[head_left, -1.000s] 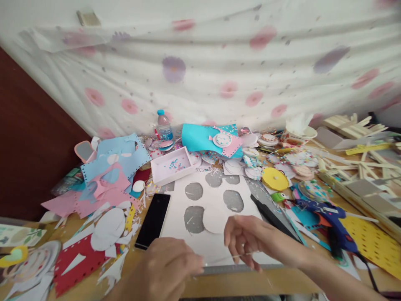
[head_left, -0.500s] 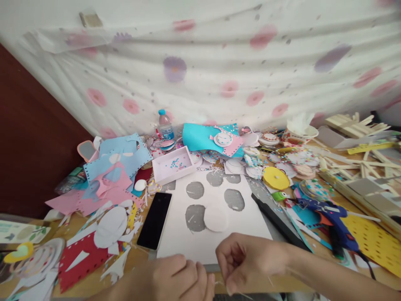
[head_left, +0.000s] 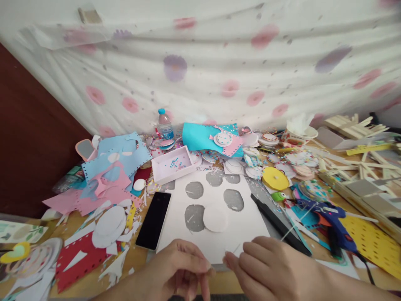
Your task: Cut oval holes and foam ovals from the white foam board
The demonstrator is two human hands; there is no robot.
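My right hand is closed just in front of the white sheet. A thin white strand sticks out past its knuckles towards the upper right. Between its thumb and forefinger shows a short pale end. Beside it, my left hand has its thumb and forefinger pressed together, the other fingers curled below; whatever is in that pinch is too small to make out. A gap separates the two hands. Beyond them lies the white sheet with several round holes cut in it, and a loose white paper disc rests on top.
Left of the sheet lies a black phone. A black-handled cutter and a blue glue gun lie to the right. Behind stand a shallow white box with beads and a water bottle. Paper scraps cover the left side.
My hands have moved apart, the right one to the right and turned knuckles up. The left hand has rolled to show its fingers. The strand now rises above my right hand.
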